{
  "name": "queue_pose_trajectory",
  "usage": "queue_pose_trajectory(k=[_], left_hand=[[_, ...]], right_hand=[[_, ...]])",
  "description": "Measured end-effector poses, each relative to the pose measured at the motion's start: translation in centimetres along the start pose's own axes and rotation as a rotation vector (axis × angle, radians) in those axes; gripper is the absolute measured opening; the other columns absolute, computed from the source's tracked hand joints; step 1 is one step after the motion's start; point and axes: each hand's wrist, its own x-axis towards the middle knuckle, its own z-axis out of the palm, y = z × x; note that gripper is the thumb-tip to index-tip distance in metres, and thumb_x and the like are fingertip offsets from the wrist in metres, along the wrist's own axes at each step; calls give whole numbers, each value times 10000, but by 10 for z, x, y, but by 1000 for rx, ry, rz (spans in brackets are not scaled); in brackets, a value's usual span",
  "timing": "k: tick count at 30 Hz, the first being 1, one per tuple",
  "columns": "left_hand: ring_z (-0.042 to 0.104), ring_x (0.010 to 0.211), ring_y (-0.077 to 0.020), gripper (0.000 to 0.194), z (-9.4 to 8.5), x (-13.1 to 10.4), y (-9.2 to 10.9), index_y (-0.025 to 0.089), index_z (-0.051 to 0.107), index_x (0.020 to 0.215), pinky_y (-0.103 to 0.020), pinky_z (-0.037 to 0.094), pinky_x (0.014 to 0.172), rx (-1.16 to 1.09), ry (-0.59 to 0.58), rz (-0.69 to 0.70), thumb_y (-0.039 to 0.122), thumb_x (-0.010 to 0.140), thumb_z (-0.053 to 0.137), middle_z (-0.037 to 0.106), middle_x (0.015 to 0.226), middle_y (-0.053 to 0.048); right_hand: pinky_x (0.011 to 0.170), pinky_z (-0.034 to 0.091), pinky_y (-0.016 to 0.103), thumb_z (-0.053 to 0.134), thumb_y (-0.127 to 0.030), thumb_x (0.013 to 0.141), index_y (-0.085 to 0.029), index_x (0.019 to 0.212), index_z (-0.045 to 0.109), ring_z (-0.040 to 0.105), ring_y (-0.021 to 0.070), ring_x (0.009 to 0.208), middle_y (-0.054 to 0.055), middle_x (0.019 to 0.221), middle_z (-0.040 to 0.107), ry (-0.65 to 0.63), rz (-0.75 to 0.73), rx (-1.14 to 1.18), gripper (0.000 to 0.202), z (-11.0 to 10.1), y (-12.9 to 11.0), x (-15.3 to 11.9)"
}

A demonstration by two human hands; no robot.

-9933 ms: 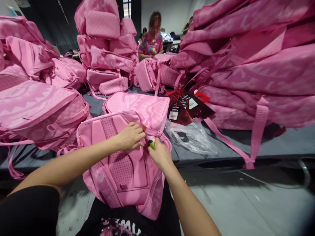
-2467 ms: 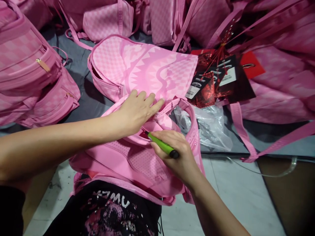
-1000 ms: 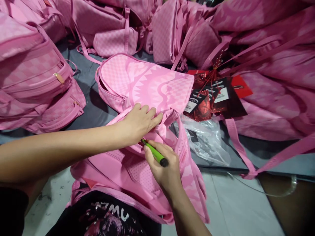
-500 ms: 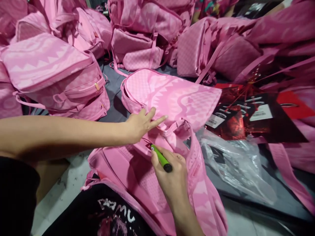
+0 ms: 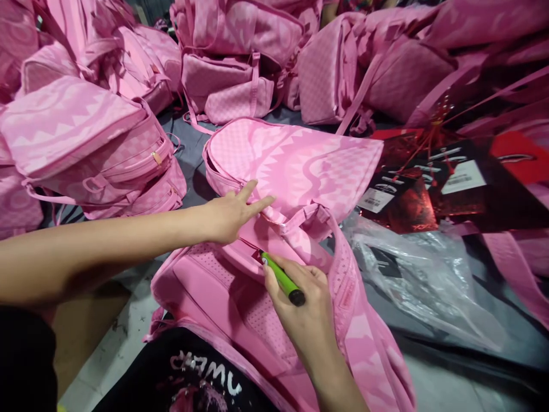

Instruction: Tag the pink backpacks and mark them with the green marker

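Note:
A pink backpack (image 5: 295, 154) with a pale zigzag print lies before me, its strap side (image 5: 240, 309) towards my lap. My left hand (image 5: 234, 214) rests on it near the top seam, fingers spread and holding nothing. In my right hand (image 5: 302, 300) is a green pen-shaped tool (image 5: 281, 276) with a black rear end. Its front end points at a seam just below my left hand; the tip is too small to make out. The carry handle (image 5: 302, 217) sits right of my left hand.
Another pink backpack (image 5: 92, 149) lies to the left. Several more backpacks (image 5: 240, 74) are heaped along the back. On the right are black and red tags (image 5: 463, 177) and a clear plastic bag (image 5: 424, 280) on the dark table cover (image 5: 189, 146).
My left hand has shifted slightly left on the backpack. The right hand keeps the green tool at nearly the same seam. The whole view has moved a little.

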Motion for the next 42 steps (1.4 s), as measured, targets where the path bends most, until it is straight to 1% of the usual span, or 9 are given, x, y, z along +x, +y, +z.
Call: queue_pose_trajectory(k=[3,9,14,17,24,27,32,38,42], left_hand=[[356,1405,-384,1026,-2,3,-2,282,-47,1552,-416,439,1018,3,-25,-2,108,777,603,-91,1619,-222],[346,1419,-347,1051,7,7,-12,284,-121,1537,-393,407,1046,37,34,105,85,777,577,-12,1630,-194],[403,1388,-341,1010,12,9,-23,287,-82,1543,-362,438,1006,7,47,70,84,798,569,38,1617,-223],[379,1406,-343,1021,13,9,-30,271,-78,1545,-359,424,1034,-12,29,74,90,793,589,60,1608,-240],[368,1407,-365,1041,2,2,-25,231,-110,1545,-353,444,1008,12,-38,61,51,785,578,3,1600,-278],[375,1402,-367,1063,0,2,-23,223,-124,1541,-358,435,1016,30,-72,61,35,770,584,6,1594,-292],[365,1409,-366,1060,8,7,-27,232,-116,1536,-387,425,1033,30,-5,95,65,773,602,68,1592,-283],[343,1412,-405,1015,6,7,-24,213,-89,1542,-408,441,1010,24,-48,68,28,791,569,26,1586,-311],[371,1399,-396,996,7,7,-25,210,-70,1544,-409,445,1007,34,-16,82,34,801,569,53,1585,-308]], right_hand=[[806,399,355,679,-262,868,-217,1032,695,674,159,781,-10,962,750,-4,5,-8,170,0,-1,0],[804,412,356,680,-225,859,-210,1024,690,679,161,805,-11,949,749,0,-4,5,166,3,-5,5],[828,433,347,656,-192,868,-208,1063,684,675,157,871,-1,1002,744,-101,-33,120,198,12,-21,8],[809,430,352,640,-184,875,-211,1073,678,671,163,869,-1,998,742,-146,-57,151,203,18,-26,9],[780,420,366,666,-210,873,-184,1054,677,688,190,854,30,992,748,-12,-79,69,183,33,-18,13],[810,423,374,669,-216,874,-199,1083,667,691,192,883,30,1020,746,-5,-64,99,209,40,-20,14],[797,440,378,649,-228,885,-198,1064,662,694,198,878,42,1008,747,2,-82,118,183,50,-23,18],[800,450,383,656,-211,869,-185,1050,677,691,203,858,43,968,750,53,-69,74,184,51,-22,19],[803,463,386,655,-209,864,-190,1048,683,691,202,851,40,954,750,48,-37,82,187,52,-27,20]])
